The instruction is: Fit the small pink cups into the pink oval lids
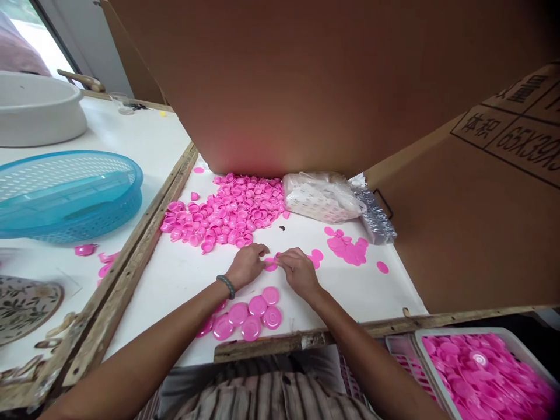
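Your striped shirt [280, 399] was just beside the tabletop [166, 268]. Your left hand [245, 267] and right hand [300, 271] met at a pink disc [270, 268], fingertips close, perhaps steadying it; whether either grip held it couldn't be told. Saucers [238, 314] lay nearer you, cups [236, 204] beyond, presumably kept separate.

Cardboard [341, 87] rose along the worktop [166, 303]'s far edge. Beyond its far left corner, a window [39, 35] was bright.

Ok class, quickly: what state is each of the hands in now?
Left hand: partly curled at a pink disc; grip can't be told.
Right hand: curled at the same disc; grip can't be told either.
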The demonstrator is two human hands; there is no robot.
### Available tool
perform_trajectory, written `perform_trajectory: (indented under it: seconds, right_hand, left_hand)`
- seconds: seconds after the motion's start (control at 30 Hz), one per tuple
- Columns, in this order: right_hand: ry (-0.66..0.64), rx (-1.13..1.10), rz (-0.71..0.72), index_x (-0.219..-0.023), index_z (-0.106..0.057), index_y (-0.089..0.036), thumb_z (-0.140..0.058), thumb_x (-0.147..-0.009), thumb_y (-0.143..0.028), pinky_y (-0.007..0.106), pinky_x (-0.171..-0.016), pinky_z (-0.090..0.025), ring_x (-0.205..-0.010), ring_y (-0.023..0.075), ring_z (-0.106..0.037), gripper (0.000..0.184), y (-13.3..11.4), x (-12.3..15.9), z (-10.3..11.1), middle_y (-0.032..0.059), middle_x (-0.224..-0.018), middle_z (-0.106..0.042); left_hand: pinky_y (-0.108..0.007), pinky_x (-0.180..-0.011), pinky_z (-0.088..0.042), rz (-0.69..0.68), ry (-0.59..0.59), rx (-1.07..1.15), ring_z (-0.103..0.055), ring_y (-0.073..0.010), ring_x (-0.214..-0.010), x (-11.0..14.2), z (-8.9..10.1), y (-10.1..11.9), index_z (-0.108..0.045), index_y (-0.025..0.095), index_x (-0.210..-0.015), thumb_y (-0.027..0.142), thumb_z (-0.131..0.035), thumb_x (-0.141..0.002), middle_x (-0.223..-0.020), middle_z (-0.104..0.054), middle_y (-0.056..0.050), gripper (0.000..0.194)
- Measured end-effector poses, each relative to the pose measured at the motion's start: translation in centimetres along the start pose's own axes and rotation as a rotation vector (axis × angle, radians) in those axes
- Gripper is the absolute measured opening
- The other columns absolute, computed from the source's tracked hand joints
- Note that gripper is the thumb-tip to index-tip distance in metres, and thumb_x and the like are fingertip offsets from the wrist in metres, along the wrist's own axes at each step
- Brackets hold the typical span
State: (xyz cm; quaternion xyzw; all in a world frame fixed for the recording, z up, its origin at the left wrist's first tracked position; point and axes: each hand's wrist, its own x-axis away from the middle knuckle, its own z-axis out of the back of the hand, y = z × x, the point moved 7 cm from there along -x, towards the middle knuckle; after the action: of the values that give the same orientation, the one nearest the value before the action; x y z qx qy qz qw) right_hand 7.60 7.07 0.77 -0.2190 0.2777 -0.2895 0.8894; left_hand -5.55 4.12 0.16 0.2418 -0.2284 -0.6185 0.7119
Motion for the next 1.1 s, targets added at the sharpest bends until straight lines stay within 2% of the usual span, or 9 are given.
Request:
perform_trajectory:
  seconds: [0.1, 0.27, 0.47, 0.57, 0.67, 0.77, 0.87, 0.97, 1.1]
  right_hand:
    - [-0.114, 0.110, 0.066, -0.079, -0.069, -0.020, -0.044, -0.087, -0.007, 0.029, -0.072, -0.041, -0.090, 0.0176, -0.053, 0.029, -1.1, -0.8, -0.7, 0.0027, -0.084, -0.068]
    - [-0.288, 0.255, 0.170, -0.081, -0.067, -0.017, -0.044, -0.082, -0.002, 0.033, -0.073, -0.036, -0.091, 0.0192, -0.052, 0.027, -2.4, -1.2, -2.0, 0.0056, -0.081, -0.067]
    - [-0.185, 0.203, 0.175, -0.090, -0.067, -0.015, -0.042, -0.086, -0.006, 0.035, -0.081, -0.036, -0.098, 0.0200, -0.052, 0.027, -2.3, -0.4, -2.7, 0.0088, -0.094, -0.066]
    - [-0.102, 0.033, 0.079, -0.087, -0.068, -0.018, -0.044, -0.086, -0.009, 0.036, -0.084, -0.038, -0.098, 0.0201, -0.054, 0.026, -1.5, -0.4, -2.3, 0.0070, -0.094, -0.068]
    - [-0.092, -0.300, -0.241, -0.081, -0.069, -0.018, -0.049, -0.087, -0.022, 0.033, -0.076, -0.045, -0.084, 0.0185, -0.059, 0.022, 0.8, -0.5, -2.1, 0.0042, -0.082, -0.069]
    - [-0.115, -0.563, -0.462, -0.100, -0.066, -0.016, -0.050, -0.087, -0.035, 0.029, -0.067, -0.049, -0.073, 0.0158, -0.060, 0.029, 1.9, 0.0, -2.3, 0.0031, -0.080, -0.067]
    - [-0.086, -0.437, -0.306, -0.120, -0.057, -0.022, -0.051, -0.087, -0.032, 0.032, -0.078, -0.049, -0.087, 0.0157, -0.059, 0.035, 0.5, 0.2, -1.2, 0.0051, -0.102, -0.065]
    - [-0.161, -0.184, -0.051, -0.113, -0.063, -0.025, -0.056, -0.085, -0.021, 0.034, -0.084, -0.047, -0.098, 0.0183, -0.055, 0.029, -1.5, 0.5, -1.4, 0.0058, -0.105, -0.063]
    - [-0.210, -0.255, -0.108, -0.094, -0.068, -0.021, -0.056, -0.085, -0.016, 0.027, -0.070, -0.052, -0.082, 0.0153, -0.060, 0.016, -1.1, 0.3, -2.8, 0.0035, -0.089, -0.063]
  left_hand:
    - [-0.025, -0.065, -0.044, -0.046, -0.015, 0.035, -0.059, -0.0139, -0.070, 0.6, -0.3, -0.2, -0.058, 0.017, -0.110, 0.026, -0.067, -0.071, -0.095, -0.064, -0.005, 0.041]
    - [-0.024, -0.067, -0.045, -0.057, -0.005, 0.055, -0.061, -0.0144, -0.073, 0.9, -0.2, 0.0, -0.056, 0.017, -0.107, 0.019, -0.068, -0.071, -0.089, -0.066, -0.003, 0.038]
    - [-0.023, -0.069, -0.045, -0.085, -0.025, 0.081, -0.062, -0.0138, -0.076, 0.8, -0.2, -0.2, -0.054, 0.018, -0.109, 0.013, -0.064, -0.072, -0.092, -0.066, -0.002, 0.039]
    - [-0.024, -0.067, -0.043, -0.143, -0.045, 0.034, -0.061, -0.0154, -0.077, 0.7, 0.0, 0.1, -0.057, 0.019, -0.108, 0.020, -0.066, -0.073, -0.089, -0.067, -0.003, 0.036]
    - [-0.024, -0.067, -0.043, -0.177, -0.083, 0.072, -0.059, -0.0160, -0.077, 0.7, 0.2, 0.5, -0.061, 0.019, -0.097, 0.031, -0.065, -0.075, -0.081, -0.066, -0.002, 0.025]
    - [-0.022, -0.060, -0.044, -0.054, -0.155, 0.263, -0.058, -0.0134, -0.066, 0.6, 0.1, 0.2, -0.060, 0.017, -0.086, 0.038, -0.069, -0.070, -0.071, -0.064, -0.001, 0.028]
    - [-0.021, -0.049, -0.041, 0.202, -0.245, 0.437, -0.052, -0.0107, -0.050, 0.9, -0.5, -0.7, -0.056, 0.015, -0.081, 0.031, -0.072, -0.065, -0.057, -0.059, 0.002, 0.027]
    - [-0.022, -0.049, -0.045, 0.435, -0.292, 0.554, -0.055, -0.0122, -0.047, 1.4, -1.0, -1.6, -0.050, 0.015, -0.080, 0.014, -0.066, -0.066, -0.050, -0.057, 0.002, 0.021]
    - [-0.024, -0.051, -0.048, 0.565, -0.291, 0.594, -0.058, -0.0143, -0.049, 1.2, -1.3, -2.3, -0.045, 0.016, -0.080, 0.008, -0.064, -0.065, -0.047, -0.058, 0.002, 0.026]
